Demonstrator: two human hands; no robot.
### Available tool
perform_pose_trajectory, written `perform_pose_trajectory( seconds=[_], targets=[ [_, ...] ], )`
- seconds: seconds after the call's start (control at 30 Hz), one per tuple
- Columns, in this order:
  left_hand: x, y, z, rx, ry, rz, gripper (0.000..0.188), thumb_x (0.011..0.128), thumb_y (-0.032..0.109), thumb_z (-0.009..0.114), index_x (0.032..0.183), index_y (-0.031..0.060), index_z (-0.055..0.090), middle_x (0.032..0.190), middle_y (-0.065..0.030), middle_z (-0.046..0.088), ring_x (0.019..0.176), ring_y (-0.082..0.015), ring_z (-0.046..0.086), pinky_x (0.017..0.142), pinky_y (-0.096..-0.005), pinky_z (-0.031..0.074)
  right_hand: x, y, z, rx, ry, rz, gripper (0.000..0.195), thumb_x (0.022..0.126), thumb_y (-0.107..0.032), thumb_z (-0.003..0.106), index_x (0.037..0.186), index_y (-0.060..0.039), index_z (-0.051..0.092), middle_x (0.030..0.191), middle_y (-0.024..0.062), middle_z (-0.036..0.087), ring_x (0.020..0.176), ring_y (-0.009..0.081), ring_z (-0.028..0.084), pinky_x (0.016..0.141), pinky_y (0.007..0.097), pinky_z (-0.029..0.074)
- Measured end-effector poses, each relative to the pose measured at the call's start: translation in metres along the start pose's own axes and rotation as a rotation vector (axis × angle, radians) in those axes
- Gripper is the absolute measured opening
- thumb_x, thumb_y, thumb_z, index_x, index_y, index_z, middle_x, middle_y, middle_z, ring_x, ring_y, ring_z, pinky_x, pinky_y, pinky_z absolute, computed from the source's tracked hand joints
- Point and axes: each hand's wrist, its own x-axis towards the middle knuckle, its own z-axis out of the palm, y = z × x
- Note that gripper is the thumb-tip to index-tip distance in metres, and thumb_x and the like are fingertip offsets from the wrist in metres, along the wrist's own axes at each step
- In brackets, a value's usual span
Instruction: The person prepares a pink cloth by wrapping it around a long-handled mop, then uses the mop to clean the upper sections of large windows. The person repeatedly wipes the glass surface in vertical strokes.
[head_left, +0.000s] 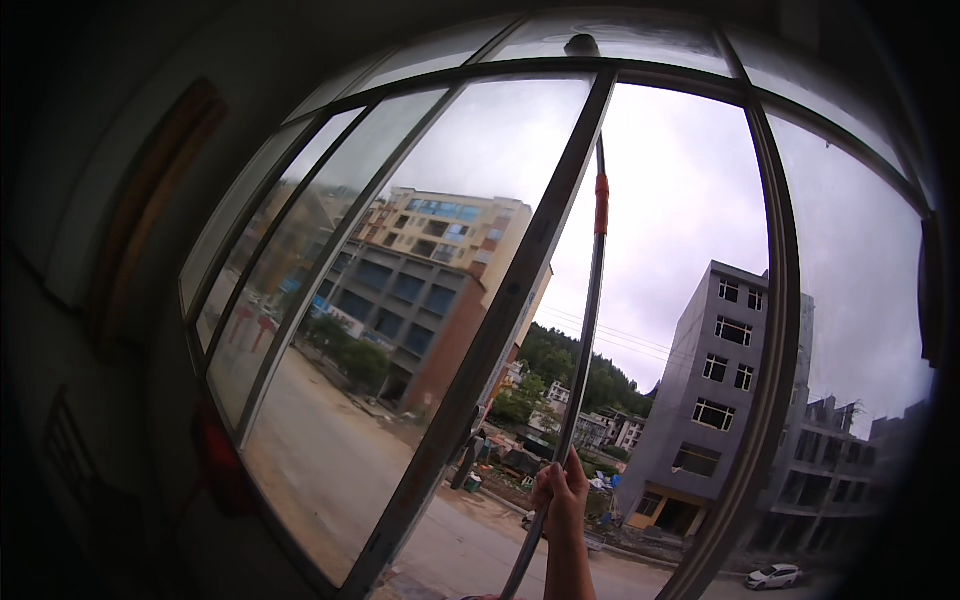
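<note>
My right hand (562, 491) is closed around a long metal telescopic pole (589, 322) at lower centre. An orange collar (601, 204) joins the pole's sections near the top. The pole slants up across the open window section, and its upper end passes behind the frame's crossbar. A dark, rounded head (581, 46) shows against the upper glass pane (652, 37), which has cloudy streaks. A sliver of skin at the bottom edge, left of the pole, may be my left hand (486, 598); its grip is hidden.
A metal window frame (517, 285) with several panes surrounds the opening. The sill (289, 532) runs along the lower left. A blurred red object (221, 457) is in the dark room at left. Outside, far below, are a road (322, 450), buildings and a white car (772, 576).
</note>
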Motion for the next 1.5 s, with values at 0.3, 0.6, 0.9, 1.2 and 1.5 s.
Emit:
perform_pose_trajectory(
  seconds=[0.3, 0.6, 0.9, 1.2, 1.5],
  targets=[
    [-0.018, -0.049, -0.021, 0.158, 0.050, 0.033, 0.030, 0.079, 0.028, 0.073, 0.090, 0.0017, 0.065, 0.062, -0.0048, 0.057, 0.056, -0.0129, 0.050, 0.052, -0.0334, 0.043, -0.041, 0.043, -0.024, 0.083, -0.018, -0.067, 0.046, 0.096, -0.011, 0.046, 0.140, -0.0133, 0.035, 0.062, 0.0035, 0.045, 0.041, 0.0096, 0.040, 0.034, 0.0249, 0.033],
    [-0.036, -0.012, -0.032, 0.319, -0.090, 0.103, 0.041, 0.081, 0.019, 0.070, 0.118, 0.0051, 0.058, 0.084, -0.0076, 0.063, 0.071, -0.0153, 0.058, 0.070, -0.0306, 0.047, -0.037, 0.054, -0.028, 0.008, -0.015, 0.004, 0.047, 0.096, -0.010, 0.047, 0.140, -0.0150, 0.034, 0.060, 0.0039, 0.045, 0.042, 0.0101, 0.040, 0.036, 0.0265, 0.034],
    [-0.044, 0.001, -0.036, 0.024, -0.099, -0.002, 0.027, 0.089, 0.017, 0.059, 0.113, 0.0050, 0.060, 0.086, -0.0053, 0.063, 0.076, -0.0147, 0.059, 0.063, -0.0316, 0.049, -0.033, 0.057, -0.010, -0.058, -0.072, 0.067, 0.046, 0.094, -0.008, 0.049, 0.138, -0.0152, 0.036, 0.059, 0.0029, 0.045, 0.042, 0.0100, 0.041, 0.036, 0.0255, 0.036],
    [-0.063, 0.090, -0.053, -0.004, -0.068, -0.057, 0.029, 0.088, 0.026, 0.061, 0.105, 0.0026, 0.061, 0.089, -0.0111, 0.063, 0.080, -0.0202, 0.059, 0.070, -0.0351, 0.048, -0.019, 0.053, -0.009, 0.182, -0.200, 0.142, 0.042, 0.095, -0.016, 0.047, 0.136, -0.0116, 0.039, 0.058, 0.0026, 0.043, 0.040, 0.0097, 0.038, 0.036, 0.0251, 0.032],
    [-0.047, 0.095, -0.056, -0.431, -0.199, -0.335, 0.021, 0.087, 0.023, 0.065, 0.087, 0.0030, 0.057, 0.079, -0.0063, 0.061, 0.071, -0.0136, 0.056, 0.060, -0.0320, 0.048, 0.009, 0.047, -0.008, 0.624, -0.467, 0.298, 0.050, 0.098, -0.032, 0.044, 0.142, -0.0123, 0.030, 0.060, -0.0008, 0.034, 0.043, 0.0085, 0.032, 0.038, 0.0255, 0.032]
  ],
)
